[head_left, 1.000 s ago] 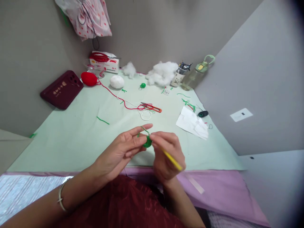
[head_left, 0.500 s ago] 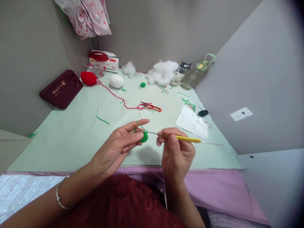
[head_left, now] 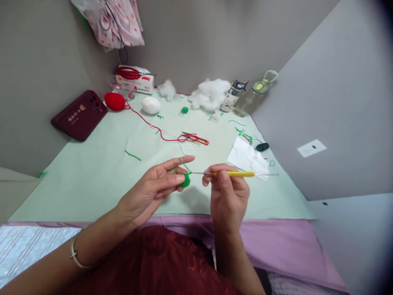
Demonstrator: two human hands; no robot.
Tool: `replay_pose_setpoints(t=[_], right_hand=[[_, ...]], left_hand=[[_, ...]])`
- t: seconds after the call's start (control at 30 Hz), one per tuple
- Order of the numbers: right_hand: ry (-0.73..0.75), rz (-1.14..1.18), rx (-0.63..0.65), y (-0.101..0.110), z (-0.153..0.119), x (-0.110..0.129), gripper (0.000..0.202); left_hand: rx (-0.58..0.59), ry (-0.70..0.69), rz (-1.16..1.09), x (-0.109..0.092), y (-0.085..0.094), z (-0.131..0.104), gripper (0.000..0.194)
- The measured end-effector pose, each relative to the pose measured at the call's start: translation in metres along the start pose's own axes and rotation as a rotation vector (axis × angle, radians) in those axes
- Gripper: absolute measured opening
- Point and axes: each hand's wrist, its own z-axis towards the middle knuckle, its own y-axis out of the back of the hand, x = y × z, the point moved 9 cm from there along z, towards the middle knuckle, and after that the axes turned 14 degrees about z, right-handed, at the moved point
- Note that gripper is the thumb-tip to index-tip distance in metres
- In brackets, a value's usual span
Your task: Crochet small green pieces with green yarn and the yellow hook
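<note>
Between the thumb and fingers of my left hand (head_left: 156,182) is a small round green crochet piece (head_left: 185,180). Green yarn (head_left: 185,165) runs from it up over my raised left index finger. My right hand (head_left: 230,192) grips a crochet hook (head_left: 236,174) by its yellow handle, like a pen. The hook's thin metal shaft points left, and its tip meets the top edge of the green piece, where the yarn loops round it. Both hands are above the near part of the table. My other left fingers are partly hidden behind the piece.
Beyond my hands lie orange thread snips (head_left: 201,140) with red and white yarn. A red yarn ball (head_left: 114,101), a white yarn ball (head_left: 151,105), stuffing (head_left: 210,93) and a bottle (head_left: 253,96) stand farther back. White paper (head_left: 245,155) lies right, a maroon phone-like case (head_left: 80,115) left.
The hook has turned from slanting down rightward to nearly level, its rear end rising. The green piece has tilted and dropped slightly in my left fingers.
</note>
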Motion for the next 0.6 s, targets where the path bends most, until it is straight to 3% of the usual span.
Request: replay_pose_setpoints(t=[0.13, 0.3, 0.47, 0.6], right_hand=[[-0.115, 0.064, 0.0, -0.002, 0.0, -0.009, 0.015], [-0.064, -0.113, 0.062, -0.011, -0.007, -0.006, 0.013], [-0.186, 0.079, 0.006, -0.005, 0.0, -0.016, 0.014], [-0.196, 0.098, 0.017, -0.005, 0.003, -0.015, 0.018]], left_hand=[[0.003, -0.045, 0.025, -0.001, -0.002, 0.001, 0.042], [-0.036, -0.21, 0.172, -0.009, -0.005, 0.0, 0.039], [-0.084, -0.212, 0.313, -0.008, 0.004, -0.002, 0.035], [-0.116, -0.248, 0.368, -0.014, 0.006, -0.004, 0.034]])
